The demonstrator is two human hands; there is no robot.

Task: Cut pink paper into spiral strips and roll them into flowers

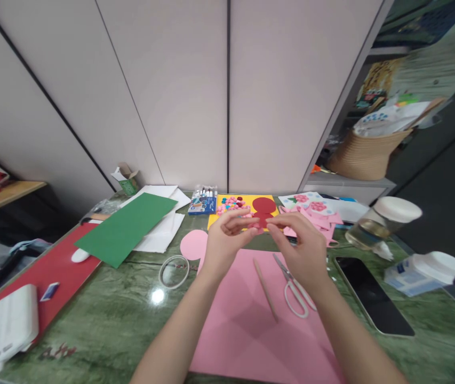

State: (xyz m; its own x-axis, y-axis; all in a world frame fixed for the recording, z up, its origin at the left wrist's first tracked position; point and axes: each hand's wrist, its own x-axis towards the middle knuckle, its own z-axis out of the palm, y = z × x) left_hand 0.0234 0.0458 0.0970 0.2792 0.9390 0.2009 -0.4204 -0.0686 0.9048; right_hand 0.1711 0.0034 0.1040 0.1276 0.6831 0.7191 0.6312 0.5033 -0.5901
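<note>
My left hand [224,240] and my right hand [301,246] meet above the table, fingers pinched together on a small red paper piece [262,220] held between them. Below them lies a large pink sheet [247,325] with a thin wooden stick [266,288] and white-handled scissors [295,290] resting on it. Just behind the hands sits a yellow card [215,220] carrying a red circle [264,204] and small coloured beads [232,203].
A green marble-look table [123,309] holds a green sheet [125,228], red sheet [47,274], white papers, a tape ring [174,271], a pink circle [193,244], marker box [204,201], pink cutouts [317,216], phone [373,295], jar [375,224] and white box [9,328].
</note>
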